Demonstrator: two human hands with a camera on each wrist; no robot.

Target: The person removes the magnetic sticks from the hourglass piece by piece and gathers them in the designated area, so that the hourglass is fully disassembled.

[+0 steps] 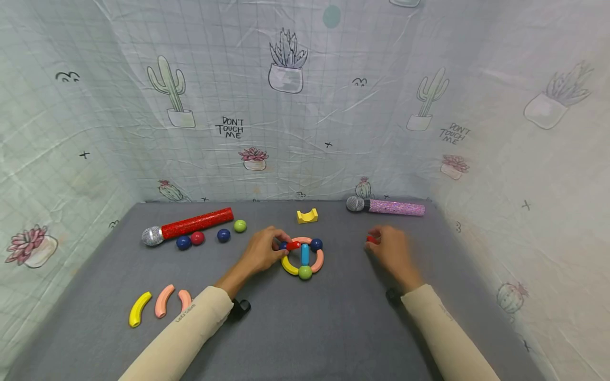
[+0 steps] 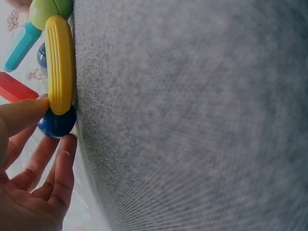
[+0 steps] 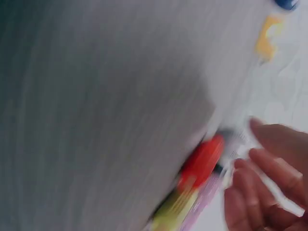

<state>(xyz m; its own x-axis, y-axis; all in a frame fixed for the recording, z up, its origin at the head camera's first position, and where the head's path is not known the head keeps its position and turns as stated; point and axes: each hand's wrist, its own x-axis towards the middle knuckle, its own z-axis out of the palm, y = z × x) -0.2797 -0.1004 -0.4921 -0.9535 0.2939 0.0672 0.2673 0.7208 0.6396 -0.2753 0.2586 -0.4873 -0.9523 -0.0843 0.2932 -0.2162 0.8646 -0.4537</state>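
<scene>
My left hand [image 1: 263,250] pinches a dark blue ball [image 2: 57,122] at the left of a ring of toy pieces, thumb on one side and fingertips on the other. A yellow curved piece [image 2: 60,67] runs from that ball to a green ball [image 1: 305,272]. A red stick [image 1: 293,245] points inward from the pinched ball, and a light blue stick [image 1: 305,255] stands up from the green one. To the right, my right hand [image 1: 393,254] is beside another red piece [image 3: 202,161], its loosely bent fingers apart from it in the blurred right wrist view. A yellow-green piece [image 3: 175,209] adjoins that red piece.
A yellow cradle-shaped block [image 1: 307,216] sits behind the ring. The purple glitter microphone [image 1: 395,207] lies at the back right, the red microphone [image 1: 197,224] at the back left with several loose balls. Curved pieces [image 1: 140,309] lie near my left forearm.
</scene>
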